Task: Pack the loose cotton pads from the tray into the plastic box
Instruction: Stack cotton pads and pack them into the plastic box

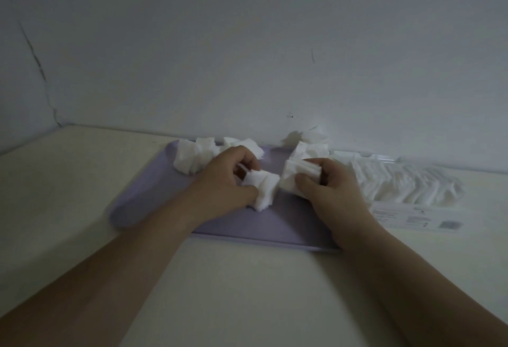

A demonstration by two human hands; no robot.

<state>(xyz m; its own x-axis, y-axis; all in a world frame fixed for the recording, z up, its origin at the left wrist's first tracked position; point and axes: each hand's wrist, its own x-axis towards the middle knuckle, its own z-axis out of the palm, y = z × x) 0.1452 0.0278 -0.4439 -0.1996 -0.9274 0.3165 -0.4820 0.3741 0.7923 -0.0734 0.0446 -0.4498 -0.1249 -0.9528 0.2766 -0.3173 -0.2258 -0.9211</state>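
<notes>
We see left hand [231, 179] fingers pinching fluffy square cotton pads [262, 188]; right hand [330, 192] fingers gripping squared stack [298, 174] over smooth lilac tray [165, 203].

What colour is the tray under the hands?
The tray is pale lilac purple, seen in the head view.

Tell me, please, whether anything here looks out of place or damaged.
A heap of cotton pads at the tray's far right corner seems to spill over its rim against the wall; a dark crack runs down the wall on the left.
</notes>
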